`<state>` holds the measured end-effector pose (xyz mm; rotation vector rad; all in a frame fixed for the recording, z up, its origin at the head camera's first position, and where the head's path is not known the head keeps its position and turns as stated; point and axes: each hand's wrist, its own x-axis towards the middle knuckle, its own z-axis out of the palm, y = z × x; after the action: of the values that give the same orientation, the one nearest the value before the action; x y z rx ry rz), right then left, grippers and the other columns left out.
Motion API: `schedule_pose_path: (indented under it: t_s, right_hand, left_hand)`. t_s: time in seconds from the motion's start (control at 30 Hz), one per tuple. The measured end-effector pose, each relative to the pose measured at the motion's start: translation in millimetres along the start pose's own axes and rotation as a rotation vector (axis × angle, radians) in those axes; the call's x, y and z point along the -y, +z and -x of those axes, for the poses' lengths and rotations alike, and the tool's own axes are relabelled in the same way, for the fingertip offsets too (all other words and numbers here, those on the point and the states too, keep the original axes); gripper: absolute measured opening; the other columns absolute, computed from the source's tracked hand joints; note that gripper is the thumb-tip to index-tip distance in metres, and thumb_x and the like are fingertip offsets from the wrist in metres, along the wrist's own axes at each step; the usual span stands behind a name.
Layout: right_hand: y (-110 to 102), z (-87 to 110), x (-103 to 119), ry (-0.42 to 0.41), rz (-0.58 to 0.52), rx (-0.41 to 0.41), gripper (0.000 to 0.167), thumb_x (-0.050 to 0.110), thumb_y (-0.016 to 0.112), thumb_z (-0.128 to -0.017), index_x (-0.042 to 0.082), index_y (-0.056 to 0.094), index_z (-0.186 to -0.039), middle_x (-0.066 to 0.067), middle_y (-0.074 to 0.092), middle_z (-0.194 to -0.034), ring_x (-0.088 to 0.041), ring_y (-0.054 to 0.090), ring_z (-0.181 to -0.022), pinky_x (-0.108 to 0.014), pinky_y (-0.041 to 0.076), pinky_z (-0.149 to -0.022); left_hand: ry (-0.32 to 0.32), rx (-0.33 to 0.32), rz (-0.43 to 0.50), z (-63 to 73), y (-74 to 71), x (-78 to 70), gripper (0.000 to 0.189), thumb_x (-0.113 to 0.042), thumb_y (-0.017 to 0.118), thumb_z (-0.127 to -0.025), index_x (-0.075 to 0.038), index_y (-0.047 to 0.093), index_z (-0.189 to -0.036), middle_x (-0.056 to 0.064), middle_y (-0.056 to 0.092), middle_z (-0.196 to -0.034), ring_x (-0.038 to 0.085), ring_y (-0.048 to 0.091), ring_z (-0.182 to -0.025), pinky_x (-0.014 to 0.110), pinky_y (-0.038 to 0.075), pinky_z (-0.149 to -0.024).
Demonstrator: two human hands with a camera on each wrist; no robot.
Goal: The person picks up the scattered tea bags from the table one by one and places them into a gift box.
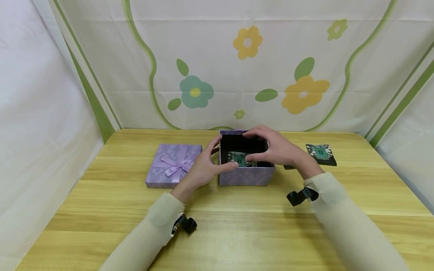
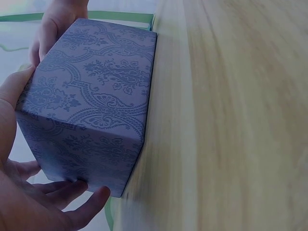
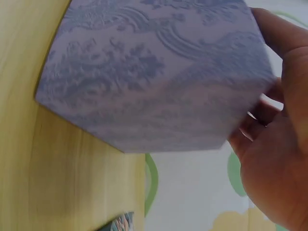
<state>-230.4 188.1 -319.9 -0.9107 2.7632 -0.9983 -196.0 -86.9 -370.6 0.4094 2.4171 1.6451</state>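
A lidless purple patterned gift box [image 1: 247, 177] with a black interior stands on the table. Inside it lies a small flat packet [image 1: 239, 158] printed with a green window and white flowers. My left hand [image 1: 204, 165] holds the box's left front corner, fingers against the left wall [image 2: 82, 154] and thumb along the front rim. My right hand [image 1: 276, 146] reaches over the box's right side. Its fingers are at the back rim, its thumb over the packet's right end, with a wide gap between them. In the right wrist view, the box wall [image 3: 154, 82] partly hides this thumb and fingers.
Left of the box lies its purple lid [image 1: 179, 162] with a ribbon bow. A similar packet [image 1: 320, 152] lies on a dark piece at the right. Another dark edge [image 1: 289, 166] shows beneath the right wrist. A flowered curtain [image 1: 223, 75] hangs behind the wooden table [image 1: 230, 233].
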Motion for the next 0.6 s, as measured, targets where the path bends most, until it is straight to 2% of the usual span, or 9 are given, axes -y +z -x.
schedule_pose_path:
  t_s: [0.33,0.6]
  right_hand:
    - [-21.9,30.6,-14.3,0.025,-0.021,-0.097,0.061,0.023,0.086,-0.092,0.011,0.062,-0.147,-0.007,0.056,-0.149,-0.032,0.054,-0.137,-0.059,0.043,-0.117]
    - [-40.0,55.8,-37.3,0.106,-0.012,-0.132,0.064,0.024,0.086,-0.092,0.016,0.059,-0.149,-0.008,0.055,-0.148,-0.03,0.052,-0.136,-0.055,0.041,-0.113]
  left_hand:
    - [-0.018,-0.007,-0.005,1.8,0.7,-0.3,0.106,-0.055,0.086,-0.086,-0.047,0.019,-0.168,-0.016,0.022,-0.175,0.026,0.031,-0.162,0.064,0.034,-0.125]
    - [-0.011,-0.004,-0.004,0.3,2.0,0.9,0.106,-0.053,0.087,-0.085,-0.048,0.019,-0.168,-0.016,0.022,-0.175,0.025,0.03,-0.162,0.064,0.035,-0.125]
